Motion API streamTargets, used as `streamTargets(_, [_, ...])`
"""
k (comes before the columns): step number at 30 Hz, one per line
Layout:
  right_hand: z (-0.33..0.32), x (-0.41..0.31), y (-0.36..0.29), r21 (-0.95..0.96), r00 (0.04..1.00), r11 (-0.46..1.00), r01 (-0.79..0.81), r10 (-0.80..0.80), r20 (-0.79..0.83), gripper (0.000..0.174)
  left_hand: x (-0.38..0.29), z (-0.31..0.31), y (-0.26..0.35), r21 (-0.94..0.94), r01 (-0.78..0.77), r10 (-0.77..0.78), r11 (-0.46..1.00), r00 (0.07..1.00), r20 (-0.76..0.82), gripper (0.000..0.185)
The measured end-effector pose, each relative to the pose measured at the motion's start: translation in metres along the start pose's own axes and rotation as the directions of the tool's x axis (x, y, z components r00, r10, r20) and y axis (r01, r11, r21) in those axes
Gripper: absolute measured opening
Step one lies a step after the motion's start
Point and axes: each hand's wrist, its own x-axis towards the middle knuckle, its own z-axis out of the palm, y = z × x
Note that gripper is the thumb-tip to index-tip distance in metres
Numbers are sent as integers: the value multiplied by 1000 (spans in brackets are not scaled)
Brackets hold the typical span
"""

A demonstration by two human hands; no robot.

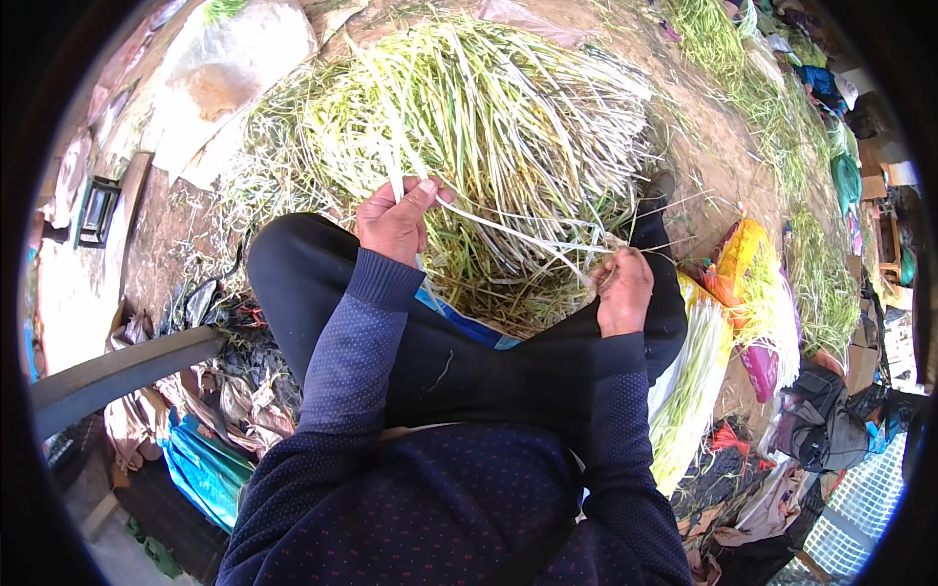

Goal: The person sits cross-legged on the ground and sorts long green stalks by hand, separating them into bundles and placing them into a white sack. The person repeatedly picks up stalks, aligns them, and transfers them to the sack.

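My left hand [399, 216] is raised over my left knee, its thumb and fingers pinched on pale plant stalks [513, 233]. These stalks stretch across to my right hand [621, 287], whose fingers are closed on their thin, rooty-looking ends near my right shin. Longer leaf parts run up from my left hand over the heap. Beyond both hands lies a big heap of long green and whitish stalks [476, 132] on the ground between my legs. Part of a blue sheet [469, 326] shows under its near edge.
Pale trimmed-looking bundles [689, 403] and a yellow and orange bag [744, 256] lie at my right. More stalks [821, 286] spread farther right. At left are a clear plastic bag [234, 58], a wooden beam [124, 373] and a blue tarpaulin bag [201, 465].
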Motion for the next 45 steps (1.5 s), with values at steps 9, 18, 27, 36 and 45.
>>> streamTargets(9, [50, -19, 31, -213, 897, 919, 333, -238, 374, 25, 0, 4, -15, 24, 73, -75, 997, 992, 100, 2])
streamTargets(18, [103, -56, 25, -335, 726, 920, 202, 89, 682, 11, -3, 6, 4, 40, -25, 24, 999, 1000, 17, 9])
streamTargets(27, [-54, 47, -8, -578, 921, 717, 390, -300, 248, 10, 27, -82, 93, -422, -215, 282, 881, 954, 103, 16])
streamTargets(36, [24, 101, -1, -696, 825, 461, 551, -428, 369, 8, 24, -85, 92, -594, -6, 153, 804, 968, 198, 21])
streamTargets(45, [185, -45, 7, -207, 502, 801, 563, -133, 854, 21, 0, -29, 61, -356, -55, 105, 933, 987, 122, 21])
